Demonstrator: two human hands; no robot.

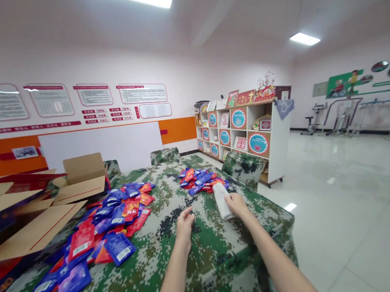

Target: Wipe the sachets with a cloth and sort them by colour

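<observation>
My right hand [236,203] is closed on the edge of a folded white cloth [221,202], held upright over the table's right side. To the left, my left hand [184,224] hovers above the camouflage tablecloth [183,272] with its fingers curled in and nothing visible between them. Just beyond the cloth lies a small pile of blue and red packets [199,180]. A larger heap of blue and red packets [117,213] spreads over the table's left side, apart from my left hand.
Opened cardboard boxes [47,227] with raised flaps crowd the table's left end. Camouflage-covered chairs [244,168] stand at the far and right sides. Behind them is a white shelf unit [272,160]. Tiled floor [349,202] lies right of the table; exercise machines [342,114] are far back.
</observation>
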